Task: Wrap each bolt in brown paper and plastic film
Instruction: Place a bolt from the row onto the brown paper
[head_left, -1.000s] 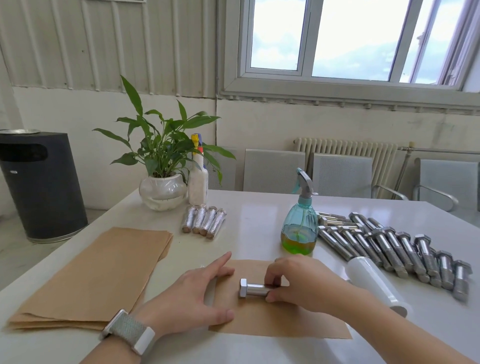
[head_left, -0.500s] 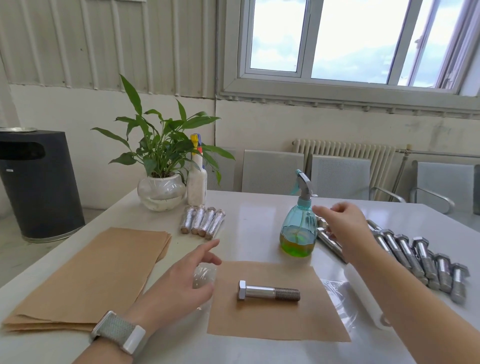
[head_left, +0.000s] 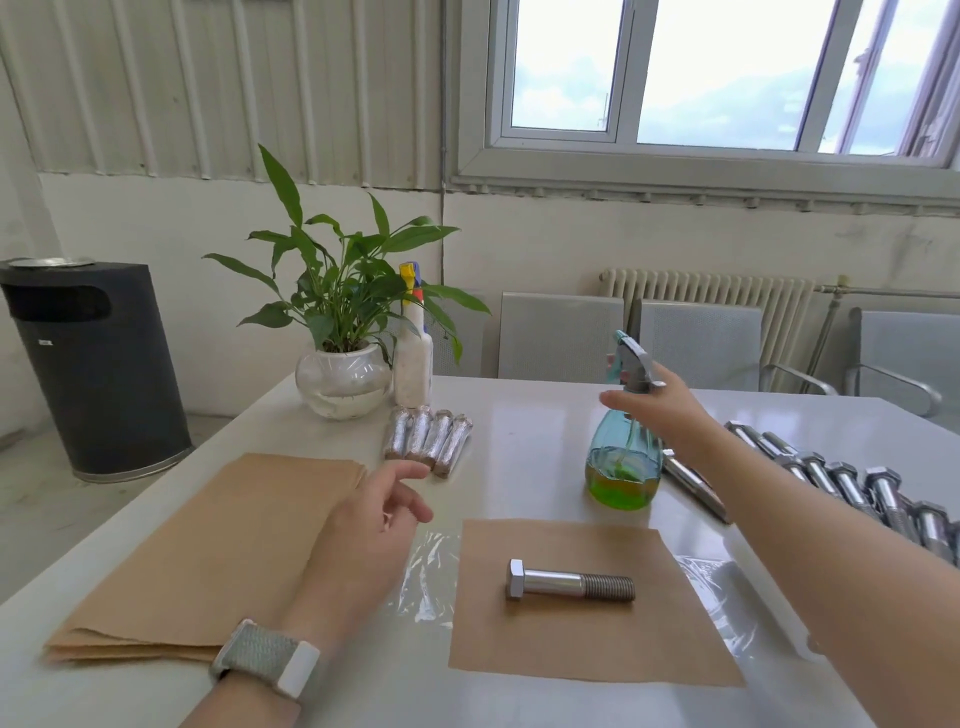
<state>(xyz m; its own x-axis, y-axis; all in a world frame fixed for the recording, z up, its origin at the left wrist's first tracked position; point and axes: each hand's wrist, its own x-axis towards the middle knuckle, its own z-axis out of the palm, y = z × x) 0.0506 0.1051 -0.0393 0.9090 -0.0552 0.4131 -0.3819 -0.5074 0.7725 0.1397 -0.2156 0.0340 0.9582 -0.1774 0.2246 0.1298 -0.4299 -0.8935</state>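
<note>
Bolt (head_left: 570, 580) lay unwrapped on a brown paper sheet (head_left: 597, 639) over plastic film (head_left: 428, 577); four wrapped bolts (head_left: 428, 439) done, a loose row (head_left: 852, 488) left.
Right hand (head_left: 657, 402), over the bolts half a second before, had reached the spray bottle (head_left: 626, 452), fingers closing at its neck, grip uncertain. Left hand (head_left: 371, 525) hovered loosely curled, empty.

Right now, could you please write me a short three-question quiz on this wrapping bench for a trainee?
1. True or false: the bolt lies on a brown sheet.
2. Which hand is at the spray bottle: A left, B right?
3. How many wrapped bolts lie near the plant?

Key: 1 true. 2 B; the right hand is at its neck, the left hand holds nothing. 3 four.
</note>
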